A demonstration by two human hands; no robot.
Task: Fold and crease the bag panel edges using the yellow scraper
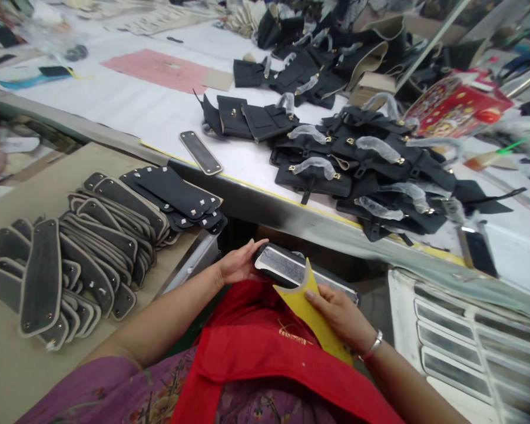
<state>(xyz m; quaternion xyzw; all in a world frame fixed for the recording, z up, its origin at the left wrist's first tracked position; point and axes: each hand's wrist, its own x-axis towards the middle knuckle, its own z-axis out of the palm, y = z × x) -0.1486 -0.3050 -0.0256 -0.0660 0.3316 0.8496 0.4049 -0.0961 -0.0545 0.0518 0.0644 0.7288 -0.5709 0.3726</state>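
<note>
My left hand [238,263] grips the left end of a long dark strap piece [287,268] with a pale glossy face, held over my lap. My right hand [340,315] pinches a yellow card scraper [307,303] whose curved tip rests on the strap's face. A red apron [265,347] covers my lap beneath both hands.
Stacks of dark rounded strap pieces [83,247] lie on a tan board at left. One strap [201,152] lies alone on the white table. Several black bags with wrapped handles [362,159] pile up at right. Coated strips [459,330] sit on a white surface at lower right.
</note>
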